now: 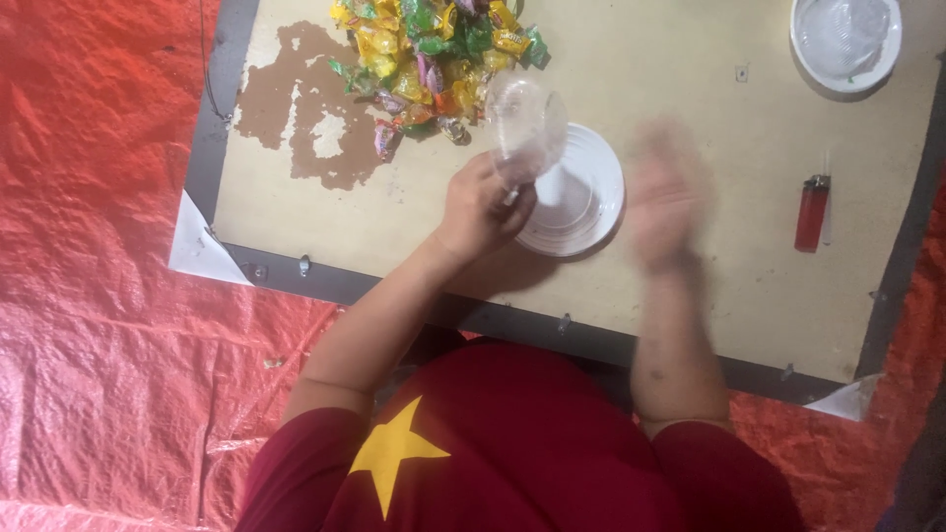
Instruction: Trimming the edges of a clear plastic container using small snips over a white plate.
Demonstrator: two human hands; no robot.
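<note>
Clear crinkly plastic cup (527, 123) gripped by left hand (483, 207); blurred right hand (665, 197) open.

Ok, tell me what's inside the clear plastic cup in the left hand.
The clear plastic cup held by the left hand looks empty: only the beige board shows through it. The fingers cover its lower part, so that stays unseen.

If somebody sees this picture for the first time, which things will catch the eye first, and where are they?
Probably the heap of bright wrapped candies at the board's far edge, beside a brown worn patch. Near the middle, the left hand holds a clear plastic cup over a white plate, while the right hand is blurred. A red lighter lies to the right.
</note>
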